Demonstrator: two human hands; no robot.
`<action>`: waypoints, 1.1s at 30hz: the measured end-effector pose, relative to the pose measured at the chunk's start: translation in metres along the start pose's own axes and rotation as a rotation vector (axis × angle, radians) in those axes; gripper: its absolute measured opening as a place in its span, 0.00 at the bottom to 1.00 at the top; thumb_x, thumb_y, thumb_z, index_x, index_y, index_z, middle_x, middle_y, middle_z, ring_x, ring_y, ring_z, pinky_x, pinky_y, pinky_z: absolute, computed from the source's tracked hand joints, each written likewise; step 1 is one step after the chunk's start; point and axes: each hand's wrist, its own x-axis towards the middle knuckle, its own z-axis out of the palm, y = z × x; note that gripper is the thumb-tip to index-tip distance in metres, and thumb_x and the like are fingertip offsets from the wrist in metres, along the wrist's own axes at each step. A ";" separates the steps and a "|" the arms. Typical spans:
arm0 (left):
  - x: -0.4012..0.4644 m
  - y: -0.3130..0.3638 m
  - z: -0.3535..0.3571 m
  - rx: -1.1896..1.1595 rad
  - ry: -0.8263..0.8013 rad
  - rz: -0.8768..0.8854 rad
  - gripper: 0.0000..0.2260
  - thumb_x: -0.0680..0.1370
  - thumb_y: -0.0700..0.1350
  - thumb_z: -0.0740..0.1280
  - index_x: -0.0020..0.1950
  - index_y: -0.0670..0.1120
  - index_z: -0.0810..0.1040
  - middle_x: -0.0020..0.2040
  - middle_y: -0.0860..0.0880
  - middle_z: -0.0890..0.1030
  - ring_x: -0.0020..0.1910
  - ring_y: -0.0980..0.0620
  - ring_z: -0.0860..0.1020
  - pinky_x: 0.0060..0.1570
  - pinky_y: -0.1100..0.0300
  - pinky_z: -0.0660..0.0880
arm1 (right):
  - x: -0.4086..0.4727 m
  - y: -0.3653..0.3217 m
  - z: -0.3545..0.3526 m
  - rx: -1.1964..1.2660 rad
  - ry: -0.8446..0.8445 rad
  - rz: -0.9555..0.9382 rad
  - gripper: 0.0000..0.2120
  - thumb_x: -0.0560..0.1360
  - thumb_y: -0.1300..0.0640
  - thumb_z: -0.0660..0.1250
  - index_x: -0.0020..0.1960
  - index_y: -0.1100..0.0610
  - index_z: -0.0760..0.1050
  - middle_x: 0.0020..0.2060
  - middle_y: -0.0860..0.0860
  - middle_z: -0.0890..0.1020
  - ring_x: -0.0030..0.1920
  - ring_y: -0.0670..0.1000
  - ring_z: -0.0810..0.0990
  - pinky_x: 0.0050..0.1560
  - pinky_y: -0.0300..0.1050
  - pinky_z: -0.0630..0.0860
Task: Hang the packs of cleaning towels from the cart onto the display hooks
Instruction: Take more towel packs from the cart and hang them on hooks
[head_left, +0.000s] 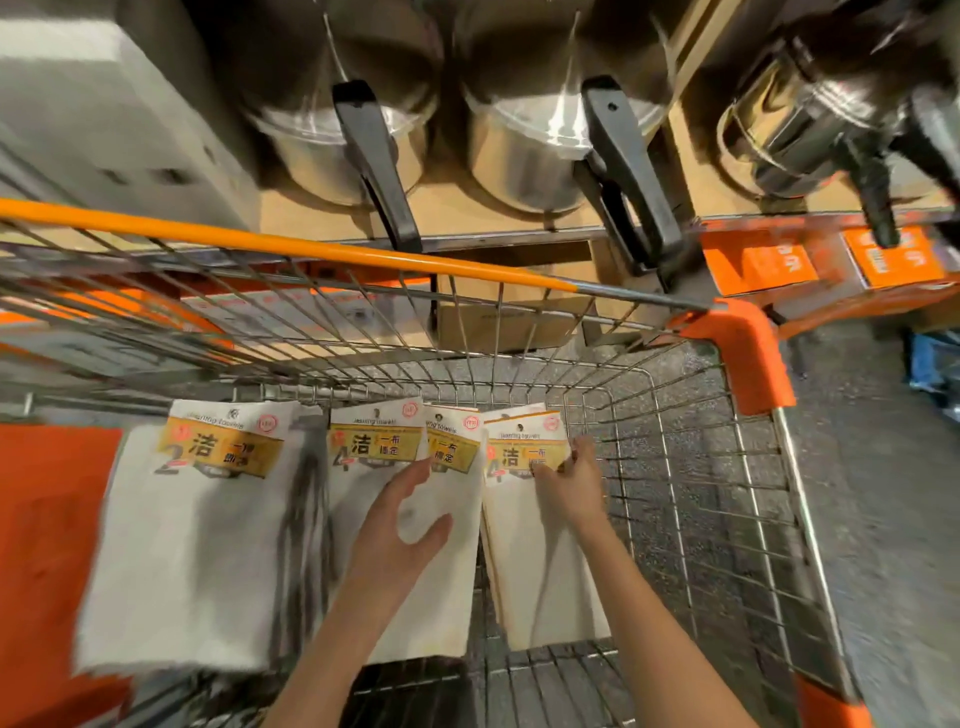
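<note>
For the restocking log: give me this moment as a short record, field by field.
setting: wire cart with an orange handle, parked at a shelf of steel pots
towel packs: several white packs with yellow labels in the cart; left pack, middle pack, right pack
left hand: open, fingers spread over the middle pack
right hand: fingers pinch the right pack at its label
display hooks: not in view
progress: no pack lifted out yet
</note>
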 end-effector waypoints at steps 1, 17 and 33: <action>-0.001 -0.001 0.001 -0.004 -0.001 -0.008 0.25 0.75 0.38 0.71 0.69 0.52 0.69 0.63 0.58 0.74 0.62 0.58 0.70 0.61 0.64 0.62 | 0.000 0.002 0.003 -0.005 -0.022 0.024 0.12 0.72 0.65 0.69 0.52 0.56 0.72 0.56 0.57 0.80 0.63 0.54 0.73 0.62 0.45 0.69; -0.006 -0.007 -0.001 -0.068 -0.006 0.009 0.25 0.75 0.37 0.71 0.62 0.62 0.68 0.61 0.61 0.73 0.62 0.59 0.70 0.62 0.63 0.63 | -0.017 -0.006 -0.025 0.203 -0.157 0.060 0.19 0.72 0.71 0.68 0.60 0.60 0.69 0.47 0.52 0.80 0.43 0.46 0.78 0.34 0.32 0.73; -0.012 0.011 -0.021 -0.319 -0.008 -0.003 0.34 0.72 0.41 0.74 0.74 0.55 0.64 0.69 0.52 0.73 0.66 0.52 0.73 0.60 0.56 0.76 | -0.082 -0.108 -0.043 0.247 -0.430 -0.094 0.23 0.70 0.68 0.71 0.61 0.56 0.71 0.47 0.56 0.83 0.24 0.37 0.75 0.23 0.29 0.67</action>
